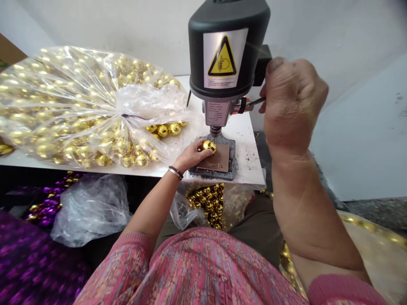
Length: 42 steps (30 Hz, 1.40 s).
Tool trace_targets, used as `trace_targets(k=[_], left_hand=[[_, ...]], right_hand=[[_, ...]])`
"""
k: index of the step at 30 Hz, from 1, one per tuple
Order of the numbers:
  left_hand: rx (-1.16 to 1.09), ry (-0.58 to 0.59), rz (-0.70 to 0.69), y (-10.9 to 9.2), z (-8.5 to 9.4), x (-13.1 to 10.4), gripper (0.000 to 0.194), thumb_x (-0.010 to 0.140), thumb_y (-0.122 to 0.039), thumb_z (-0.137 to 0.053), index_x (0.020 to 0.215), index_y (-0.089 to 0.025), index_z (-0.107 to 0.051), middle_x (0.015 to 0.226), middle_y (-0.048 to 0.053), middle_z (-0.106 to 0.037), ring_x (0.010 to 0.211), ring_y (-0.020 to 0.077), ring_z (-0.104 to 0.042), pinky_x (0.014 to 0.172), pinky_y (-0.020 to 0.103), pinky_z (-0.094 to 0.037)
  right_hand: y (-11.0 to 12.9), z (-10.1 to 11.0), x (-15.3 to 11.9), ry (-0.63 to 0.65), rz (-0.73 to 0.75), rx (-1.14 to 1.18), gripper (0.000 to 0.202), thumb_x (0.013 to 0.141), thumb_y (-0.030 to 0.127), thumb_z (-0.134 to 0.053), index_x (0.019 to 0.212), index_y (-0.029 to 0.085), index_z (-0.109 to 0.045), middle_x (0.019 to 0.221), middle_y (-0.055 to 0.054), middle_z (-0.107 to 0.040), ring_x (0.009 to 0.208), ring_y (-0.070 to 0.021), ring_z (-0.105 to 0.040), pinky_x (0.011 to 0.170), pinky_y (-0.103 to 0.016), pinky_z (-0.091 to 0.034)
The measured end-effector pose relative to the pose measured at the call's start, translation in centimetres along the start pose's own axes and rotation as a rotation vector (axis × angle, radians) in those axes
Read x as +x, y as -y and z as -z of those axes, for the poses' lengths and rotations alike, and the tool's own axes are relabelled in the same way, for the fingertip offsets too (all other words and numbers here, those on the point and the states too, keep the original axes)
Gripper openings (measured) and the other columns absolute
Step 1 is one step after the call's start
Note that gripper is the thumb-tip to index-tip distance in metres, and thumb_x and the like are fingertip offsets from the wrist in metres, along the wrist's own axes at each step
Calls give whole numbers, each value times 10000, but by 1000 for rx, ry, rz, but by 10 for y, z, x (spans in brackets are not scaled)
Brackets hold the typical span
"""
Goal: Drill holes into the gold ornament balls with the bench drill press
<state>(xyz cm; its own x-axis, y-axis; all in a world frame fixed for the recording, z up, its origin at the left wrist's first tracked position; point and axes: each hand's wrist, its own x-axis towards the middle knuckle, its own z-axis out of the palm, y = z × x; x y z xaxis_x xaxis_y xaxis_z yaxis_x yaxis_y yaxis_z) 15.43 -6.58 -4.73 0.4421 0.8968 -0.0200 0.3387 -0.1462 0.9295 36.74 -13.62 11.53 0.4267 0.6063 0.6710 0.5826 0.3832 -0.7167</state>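
Note:
My left hand (193, 155) grips a shiny gold faceted ball (209, 147) on a brown board (219, 159) that lies on the base of a bench drill press (229, 51). The thin drill bit (214, 139) points down at the ball's top; whether it has entered the ball I cannot tell. My right hand (291, 101) is raised beside the machine's head, closed round a feed lever (257, 101) whose end is hidden in the fist.
A large clear bag (63, 106) of gold balls covers the white table's (149, 169) left side. Below the front edge hangs an open bag of gold balls (210, 203). Dark shavings surround the machine's base. Crumpled plastic (92, 212) and purple balls (28, 258) lie lower left.

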Motion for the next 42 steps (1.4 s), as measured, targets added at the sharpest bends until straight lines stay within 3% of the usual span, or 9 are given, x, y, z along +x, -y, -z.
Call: trace_targets(k=[5, 9, 15, 23, 28, 32, 38, 42], left_hand=[[142, 61, 69, -15, 1, -4, 537, 892, -338, -913, 1397, -193, -800, 1233, 71, -852, 1046, 221, -762, 986, 350, -621], [261, 107, 42, -25, -1, -8, 502, 885, -303, -918, 1362, -182, -821, 1210, 68, -859, 1045, 234, -762, 986, 353, -620], [313, 80, -27, -22, -9, -3, 527, 841, -291, -944, 1345, -172, -848, 1269, 119, -861, 1125, 278, -769, 1085, 422, -629], [197, 102, 44, -22, -11, -2, 624, 855, -255, -961, 1459, -168, -831, 1314, 81, -902, 1164, 259, -819, 1094, 375, -647], [201, 102, 53, -21, -13, -2, 655, 868, -256, -963, 1500, -169, -816, 1388, 94, -893, 1233, 273, -818, 1149, 397, -635], [205, 103, 58, -18, -14, -1, 691, 876, -251, -957, 1539, -154, -788, 1437, 113, -873, 1264, 273, -806, 1166, 392, -616], [187, 110, 12, -16, -15, -2, 489, 874, -278, -946, 1346, -197, -846, 1267, 53, -888, 1155, 255, -796, 1061, 356, -621], [160, 126, -11, -15, -14, -2, 368, 866, -296, -935, 1213, -212, -844, 1174, 36, -876, 1102, 251, -788, 1026, 365, -622]], right_hand=[[14, 0, 19, 31, -120, -23, 503, 1141, 391, -624, 728, 230, -386, 712, 38, -451, 664, -70, -391, 635, -281, -312], [21, -1, 21, 27, -177, 18, 492, 1144, 383, -634, 741, 223, -401, 730, 43, -463, 675, -58, -386, 631, -262, -328], [19, 1, 16, 37, -167, 26, 502, 1151, 414, -626, 762, 226, -371, 747, 50, -453, 684, -45, -396, 655, -248, -347], [-1, 6, -23, -34, 63, 23, 444, 1119, 535, -578, 840, 212, -455, 722, 84, -450, 666, -24, -447, 735, -229, -394], [-11, 3, -47, -106, 144, -52, 329, 1037, 420, -595, 808, 213, -480, 690, 62, -479, 657, -51, -405, 662, -222, -400], [-21, 2, -62, -133, 178, -68, 314, 1051, 431, -604, 830, 222, -527, 718, 36, -470, 675, -84, -395, 640, -243, -383], [-31, 2, -78, -136, 133, -106, 347, 1105, 495, -555, 874, 236, -573, 778, 9, -466, 721, -108, -458, 679, -263, -417], [-41, -3, -84, -207, 136, -106, 322, 1089, 501, -571, 892, 248, -607, 759, 19, -556, 695, -122, -525, 681, -286, -459]])
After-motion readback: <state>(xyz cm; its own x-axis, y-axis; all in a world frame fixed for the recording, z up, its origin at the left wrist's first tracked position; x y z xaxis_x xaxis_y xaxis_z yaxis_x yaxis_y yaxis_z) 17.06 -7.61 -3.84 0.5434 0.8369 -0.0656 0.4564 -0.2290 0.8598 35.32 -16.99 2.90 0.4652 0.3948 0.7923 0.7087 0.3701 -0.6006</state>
